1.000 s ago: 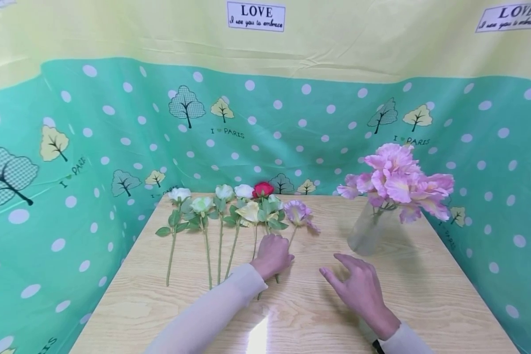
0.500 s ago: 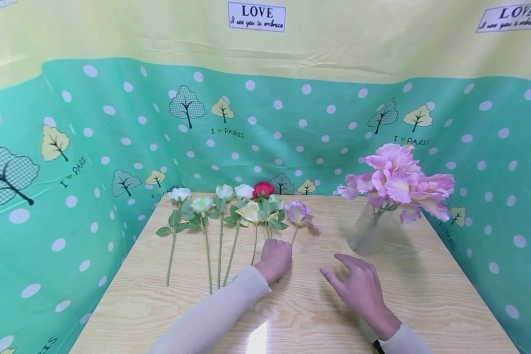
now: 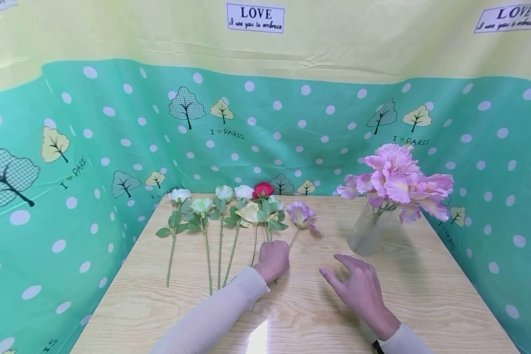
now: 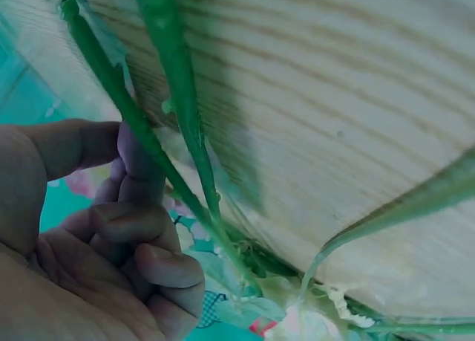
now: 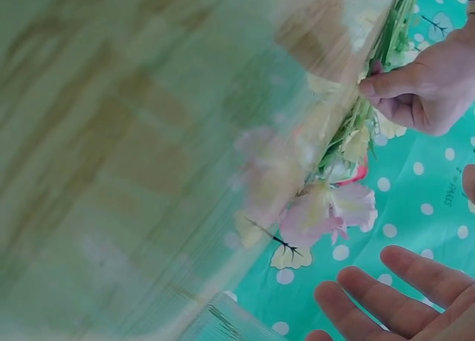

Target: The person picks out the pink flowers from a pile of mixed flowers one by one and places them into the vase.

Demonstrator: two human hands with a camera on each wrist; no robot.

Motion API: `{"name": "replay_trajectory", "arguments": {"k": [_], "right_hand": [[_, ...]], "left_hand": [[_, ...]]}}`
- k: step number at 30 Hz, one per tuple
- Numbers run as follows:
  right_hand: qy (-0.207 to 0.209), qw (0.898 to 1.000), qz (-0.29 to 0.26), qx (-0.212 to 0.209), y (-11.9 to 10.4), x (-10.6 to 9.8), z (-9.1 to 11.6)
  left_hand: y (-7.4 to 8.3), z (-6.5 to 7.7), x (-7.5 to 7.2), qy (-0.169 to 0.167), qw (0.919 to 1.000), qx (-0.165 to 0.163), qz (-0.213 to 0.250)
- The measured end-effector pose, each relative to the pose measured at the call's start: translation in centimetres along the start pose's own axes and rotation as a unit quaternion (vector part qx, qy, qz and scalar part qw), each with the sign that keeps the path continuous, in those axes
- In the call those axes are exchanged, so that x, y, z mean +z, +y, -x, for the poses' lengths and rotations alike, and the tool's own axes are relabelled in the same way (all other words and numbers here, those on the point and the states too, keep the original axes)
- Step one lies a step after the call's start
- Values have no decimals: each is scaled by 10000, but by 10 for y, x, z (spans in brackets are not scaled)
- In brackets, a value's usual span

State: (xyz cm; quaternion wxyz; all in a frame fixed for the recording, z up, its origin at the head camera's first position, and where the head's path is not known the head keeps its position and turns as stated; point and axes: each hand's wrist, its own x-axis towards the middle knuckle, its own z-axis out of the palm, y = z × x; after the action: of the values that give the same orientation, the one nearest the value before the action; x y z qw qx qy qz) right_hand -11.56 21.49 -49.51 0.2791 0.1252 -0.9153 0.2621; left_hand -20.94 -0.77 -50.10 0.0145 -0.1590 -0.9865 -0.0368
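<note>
My left hand (image 3: 273, 260) is at the table's middle, fingers curled, pinching the stem of a purple flower (image 3: 301, 215) between thumb and index finger. In the left wrist view, two green stems (image 4: 111, 85) pass in front of the fingers (image 4: 141, 229) and partly hide the pinch. The flower lies with its bloom toward the back. My right hand (image 3: 358, 290) hovers over the table right of it, fingers spread, holding nothing; the right wrist view shows its straight fingers (image 5: 401, 293). Beyond it stands a clear vase (image 3: 366, 231) with several pink flowers (image 3: 398, 177).
Left of the purple flower, several artificial flowers lie in a row, blooms at the back: a white rose (image 3: 179, 195), a pale green rose (image 3: 202, 204), a cream flower (image 3: 249, 212) and a red rose (image 3: 263, 190). A polka-dot curtain (image 3: 230, 147) encloses the wooden table (image 3: 309, 319).
My left hand has drawn slightly back toward me, then shifted a little left. The purple flower has moved slightly right. My right hand has stayed in place.
</note>
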Motion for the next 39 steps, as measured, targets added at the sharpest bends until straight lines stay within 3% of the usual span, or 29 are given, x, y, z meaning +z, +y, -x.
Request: {"name": "replay_trajectory", "arguments": {"k": [6, 11, 21, 39], "right_hand": [[0, 10000, 11, 0, 0, 0, 0], [28, 10000, 0, -44, 0, 1, -1], [-70, 10000, -5, 53, 0, -1, -2], [29, 9999, -31, -112, -1, -1, -5]], "left_hand": [[-1, 0, -3, 104, 9994, -180, 265], [-1, 1, -8, 253, 9956, -257, 859], [-2, 7, -15, 830, 9727, -135, 2163], [-4, 27, -20, 1658, 9510, 117, 2609]]}}
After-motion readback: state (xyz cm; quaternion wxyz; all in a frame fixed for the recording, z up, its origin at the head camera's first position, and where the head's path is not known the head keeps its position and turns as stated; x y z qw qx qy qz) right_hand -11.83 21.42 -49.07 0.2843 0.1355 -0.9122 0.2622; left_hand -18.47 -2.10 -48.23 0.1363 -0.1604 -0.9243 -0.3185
